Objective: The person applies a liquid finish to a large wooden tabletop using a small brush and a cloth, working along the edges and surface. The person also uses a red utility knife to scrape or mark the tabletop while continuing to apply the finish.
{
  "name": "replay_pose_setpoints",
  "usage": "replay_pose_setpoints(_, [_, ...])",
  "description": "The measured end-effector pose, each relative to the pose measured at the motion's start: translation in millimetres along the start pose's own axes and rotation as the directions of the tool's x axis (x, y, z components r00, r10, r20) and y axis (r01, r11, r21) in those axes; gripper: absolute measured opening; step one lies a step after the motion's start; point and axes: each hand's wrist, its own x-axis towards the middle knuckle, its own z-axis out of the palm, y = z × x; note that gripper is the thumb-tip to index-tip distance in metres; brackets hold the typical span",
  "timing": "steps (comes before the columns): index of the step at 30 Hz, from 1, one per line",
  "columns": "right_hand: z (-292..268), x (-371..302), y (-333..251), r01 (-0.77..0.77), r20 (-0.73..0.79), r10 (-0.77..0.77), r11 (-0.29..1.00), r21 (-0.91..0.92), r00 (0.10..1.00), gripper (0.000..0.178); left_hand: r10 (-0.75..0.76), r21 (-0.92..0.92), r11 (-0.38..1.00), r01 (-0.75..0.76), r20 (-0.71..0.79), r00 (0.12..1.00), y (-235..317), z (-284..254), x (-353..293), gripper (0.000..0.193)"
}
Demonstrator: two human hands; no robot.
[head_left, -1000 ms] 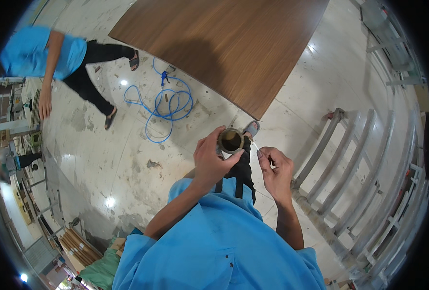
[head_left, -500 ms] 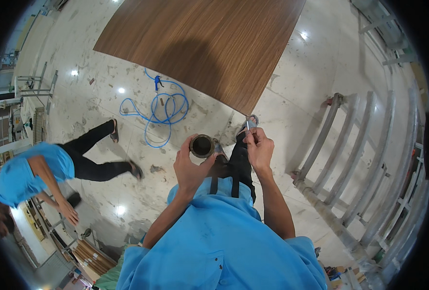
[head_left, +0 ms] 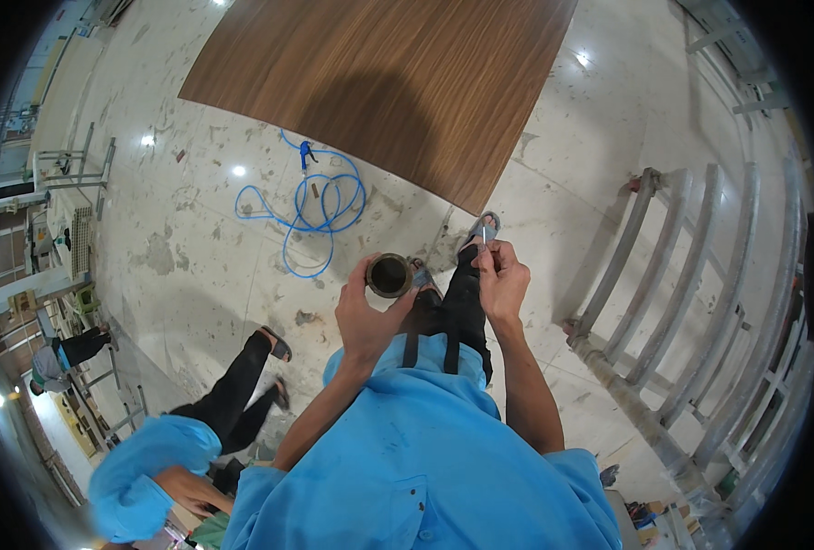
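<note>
My left hand (head_left: 367,325) is closed around a small round container (head_left: 389,275) with a greyish rim. Its inside looks dark, and what it holds cannot be made out. To the right, my right hand (head_left: 504,289) pinches a short, thin, pale stick (head_left: 484,236) that points away from me. Both hands are held in front of my waist, apart from each other. Just beyond them lies the near corner of a large brown wood-grain panel (head_left: 398,92).
A coiled blue air hose (head_left: 308,226) with a blue blow gun (head_left: 307,153) lies on the stained floor. At right is a metal rack (head_left: 664,302) with long bars. A person in a blue shirt (head_left: 155,463) is close at lower left; another person (head_left: 54,362) is farther off.
The person in blue has walked toward the lower left, nearer to me, and a second person shows farther back. My hands keep their holds and have shifted slightly rightward in view.
</note>
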Motion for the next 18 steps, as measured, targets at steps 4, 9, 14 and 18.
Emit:
replay_pose_setpoints(4, [6.1, 1.6, 0.5, -0.051, 0.043, 0.048, 0.997, 0.064, 0.998, 0.018, 0.003, 0.02, 1.0, -0.003, 0.006, 1.0, -0.6, -0.2, -0.4, 0.064])
replay_pose_setpoints(9, [9.2, 5.0, -1.5, 0.033, 0.024, -0.033, 0.999, -0.011, 0.999, 0.014, -0.013, 0.046, 0.999, 0.013, 0.013, 1.0, -1.5, -0.9, -0.9, 0.065])
replay_pose_setpoints(14, [3.7, -0.8, -3.6, -0.061, 0.004, 0.061, 0.997, 0.044, 0.998, 0.011, -0.015, 0.041, 0.999, 0.015, 0.008, 1.0, -3.0, 0.3, -2.1, 0.065])
replay_pose_setpoints(18, [5.6, -1.4, -2.2, -0.045, 0.007, 0.045, 0.995, 0.09, 0.999, 0.017, -0.012, 0.05, 0.999, 0.012, 0.006, 1.0, -3.3, 1.8, -2.9, 0.065])
